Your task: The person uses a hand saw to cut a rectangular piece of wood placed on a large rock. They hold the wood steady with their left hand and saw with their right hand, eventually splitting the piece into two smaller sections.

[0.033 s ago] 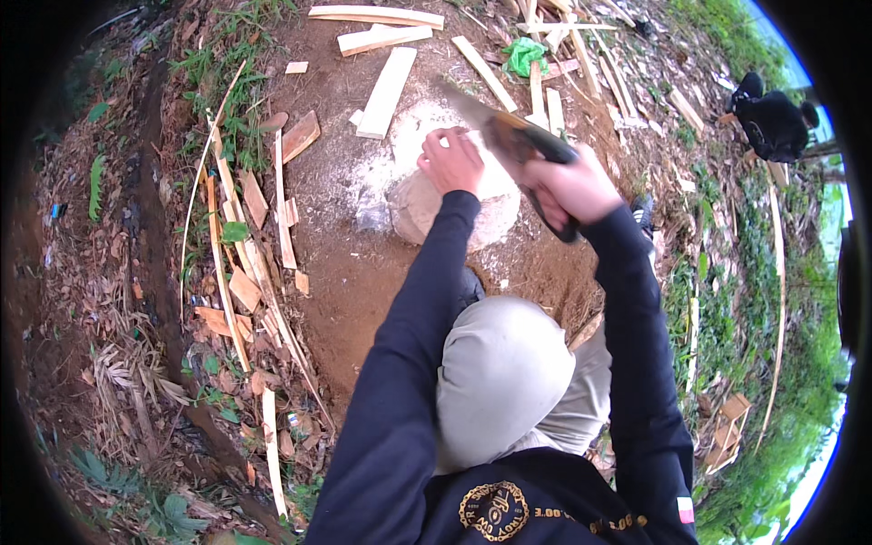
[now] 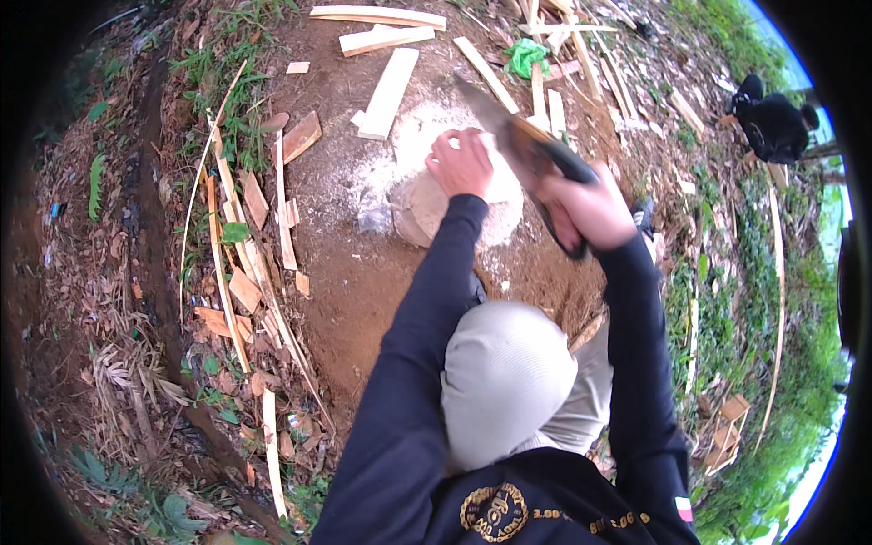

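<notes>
My right hand (image 2: 589, 204) is wrapped round the handle of a handsaw (image 2: 538, 150), which has black and orange parts. Its grey blade points away and to the left, slightly blurred. Close to the left of the blade, my left hand (image 2: 461, 163) presses down with curled fingers over a round wooden stump (image 2: 420, 216). Whatever lies beneath those fingers is washed out by glare and partly hidden by the hand. Pale sawdust (image 2: 371, 182) is scattered over the stump's left side and the soil around it.
A pale board (image 2: 389, 94) lies just beyond the stump, with more planks (image 2: 386, 39) behind it. A green plastic bag (image 2: 525, 57) sits among sticks at the far right. Long wood strips (image 2: 282, 200) line the left. A dark-clothed person (image 2: 772, 127) is at the far right.
My right hand and the saw have shifted slightly right and toward me. My left hand stays curled on the stump, a little further right in the picture.
</notes>
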### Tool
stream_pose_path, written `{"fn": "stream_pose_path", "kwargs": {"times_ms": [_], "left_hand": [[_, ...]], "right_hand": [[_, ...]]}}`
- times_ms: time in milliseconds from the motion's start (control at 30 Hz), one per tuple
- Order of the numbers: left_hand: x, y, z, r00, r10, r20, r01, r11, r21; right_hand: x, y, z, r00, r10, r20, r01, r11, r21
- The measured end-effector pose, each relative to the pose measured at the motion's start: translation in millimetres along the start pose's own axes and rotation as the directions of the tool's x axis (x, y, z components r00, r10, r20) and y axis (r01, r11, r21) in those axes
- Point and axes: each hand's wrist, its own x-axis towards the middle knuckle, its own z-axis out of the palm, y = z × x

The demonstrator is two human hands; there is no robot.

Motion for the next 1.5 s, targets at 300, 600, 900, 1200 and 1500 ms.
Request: {"fn": "stream_pose_path", "kwargs": {"times_ms": [300,600,900,1200,1500], "left_hand": [[2,5,-17,0.998,0.023,0.053,-0.021,0.999,-0.032],[39,9,-68,0.848,0.019,0.53,0.301,0.806,-0.51],[27,10,-120,0.91,0.31,0.274,-0.109,0.819,-0.564],[-17,-21,-108,0.814,0.559,0.16,-0.437,0.769,-0.467],[-32,-29,-107,0.816,0.547,0.186,-0.438,0.795,-0.419]], "right_hand": [[-35,78,27,0.972,-0.028,-0.234,0.031,0.999,0.009],[-78,80,13,0.922,-0.288,-0.26,0.241,0.95,-0.199],[-131,70,-5,0.854,-0.438,-0.282,0.292,0.85,-0.438],[-141,87,-19,0.875,-0.369,-0.314,0.243,0.895,-0.374],[-141,82,-21,0.884,-0.388,-0.26,0.254,0.867,-0.428]]}}
